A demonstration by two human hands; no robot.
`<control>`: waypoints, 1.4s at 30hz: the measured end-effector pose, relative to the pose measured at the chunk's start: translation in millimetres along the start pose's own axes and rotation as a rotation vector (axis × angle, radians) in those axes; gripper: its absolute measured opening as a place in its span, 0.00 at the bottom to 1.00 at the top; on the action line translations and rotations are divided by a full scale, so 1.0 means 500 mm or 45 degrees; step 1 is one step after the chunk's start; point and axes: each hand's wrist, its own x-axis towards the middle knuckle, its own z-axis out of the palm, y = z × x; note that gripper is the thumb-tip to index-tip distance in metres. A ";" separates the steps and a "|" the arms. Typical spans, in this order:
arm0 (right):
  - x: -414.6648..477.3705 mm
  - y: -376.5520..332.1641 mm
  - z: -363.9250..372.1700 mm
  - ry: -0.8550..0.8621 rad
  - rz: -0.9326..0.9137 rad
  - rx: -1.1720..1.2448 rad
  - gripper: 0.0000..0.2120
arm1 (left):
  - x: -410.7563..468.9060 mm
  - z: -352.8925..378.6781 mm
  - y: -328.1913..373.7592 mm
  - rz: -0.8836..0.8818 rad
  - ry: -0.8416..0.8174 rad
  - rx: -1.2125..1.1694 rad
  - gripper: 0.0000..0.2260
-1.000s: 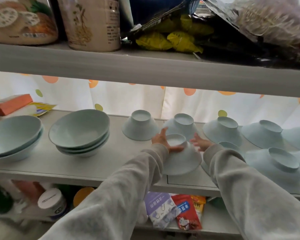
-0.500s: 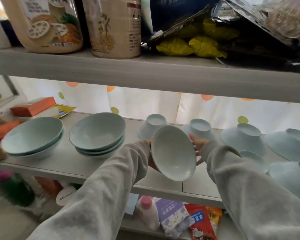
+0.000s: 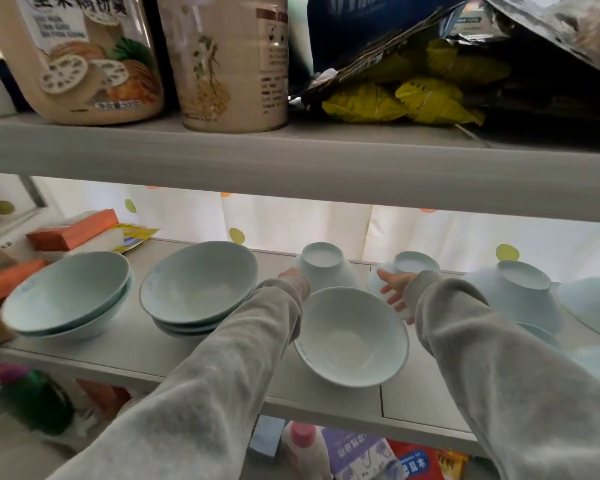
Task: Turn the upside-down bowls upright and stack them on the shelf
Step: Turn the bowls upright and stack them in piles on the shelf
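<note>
Straight-fingered, our right hand (image 3: 394,294) props the pale-blue ceramic bowl (image 3: 350,336); a grey sleeve (image 3: 257,341) hides how our left hand (image 3: 291,276) holds it. We should level it, then nest it on the nearest stack of matching bowls (image 3: 198,289), toward the grey shelf (image 3: 423,396)'s left edge.

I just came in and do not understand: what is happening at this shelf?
A person in grey sleeves is sorting bowls on the grey shelf. One pale blue-green ceramic bowl, opening up and tilted, is between the hands. The left hand is at its left rim, mostly hidden by the sleeve. The right hand is at its right rim, fingers spread. An upright stack of three and a stack of two stand to the left. Other bowls, like the upside-down bowl, remain unturned.
</note>
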 end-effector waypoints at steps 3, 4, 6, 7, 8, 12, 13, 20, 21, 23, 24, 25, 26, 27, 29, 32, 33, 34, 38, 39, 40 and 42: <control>0.000 -0.039 0.016 0.065 -0.155 -0.034 0.29 | 0.047 0.012 0.028 0.196 0.167 0.243 0.20; 0.006 -0.050 0.023 0.053 -0.187 -0.067 0.29 | 0.058 0.020 0.034 0.264 0.146 0.339 0.23; 0.018 -0.062 0.037 0.019 -0.203 -0.113 0.29 | 0.074 0.029 0.040 0.357 0.081 0.543 0.25; 0.028 -0.063 0.042 0.017 -0.201 -0.135 0.30 | 0.082 0.035 0.044 0.390 0.059 0.624 0.26; 0.036 -0.063 0.046 0.020 -0.195 -0.157 0.31 | 0.088 0.042 0.049 0.392 0.042 0.661 0.25; 0.052 -0.054 0.050 0.023 -0.170 -0.157 0.31 | 0.101 0.046 0.063 0.336 0.009 0.786 0.21; 0.053 -0.051 0.050 0.023 -0.174 -0.156 0.31 | 0.105 0.045 0.065 0.346 0.028 0.820 0.20; 0.065 -0.022 0.040 0.055 -0.149 -0.106 0.32 | 0.109 0.056 0.062 0.399 0.139 0.839 0.16; 0.067 -0.020 0.041 0.061 -0.145 -0.089 0.32 | 0.110 0.054 0.063 0.409 0.142 0.828 0.15; 0.069 -0.015 0.043 0.063 -0.136 -0.079 0.32 | 0.108 0.050 0.064 0.410 0.151 0.826 0.14; 0.067 -0.015 0.044 0.065 -0.129 -0.069 0.32 | 0.108 0.048 0.065 0.402 0.158 0.831 0.14; 0.066 -0.013 0.046 0.067 -0.120 -0.058 0.32 | 0.110 0.048 0.064 0.398 0.167 0.825 0.14; 0.062 -0.013 0.046 0.059 -0.099 -0.056 0.32 | 0.111 0.044 0.067 0.412 0.191 0.804 0.13; 0.058 -0.015 0.040 0.060 -0.098 -0.060 0.32 | 0.111 0.037 0.074 0.433 0.234 0.767 0.13; 0.052 -0.021 0.034 0.072 -0.110 -0.052 0.32 | 0.108 0.021 0.086 0.447 0.303 0.673 0.12; 0.065 -0.024 0.023 0.124 -0.146 -0.112 0.34 | 0.101 0.000 0.102 0.446 0.331 0.521 0.11; 0.066 -0.026 0.020 0.127 -0.183 -0.159 0.32 | 0.100 -0.005 0.107 0.451 0.348 0.476 0.11; 0.056 -0.030 0.017 0.146 -0.236 -0.208 0.28 | 0.096 -0.011 0.111 0.442 0.376 0.414 0.11; 0.050 -0.039 0.009 0.283 -0.380 -0.179 0.25 | 0.090 -0.049 0.137 0.498 0.415 0.183 0.08; 0.060 -0.040 0.006 0.283 -0.380 -0.156 0.28 | 0.086 -0.058 0.142 0.532 0.407 0.137 0.08; 0.064 -0.042 0.004 0.280 -0.393 -0.128 0.33 | 0.082 -0.065 0.146 0.565 0.392 0.078 0.08; 0.066 -0.040 0.003 0.317 -0.446 -0.081 0.44 | 0.074 -0.069 0.153 0.618 0.341 -0.076 0.08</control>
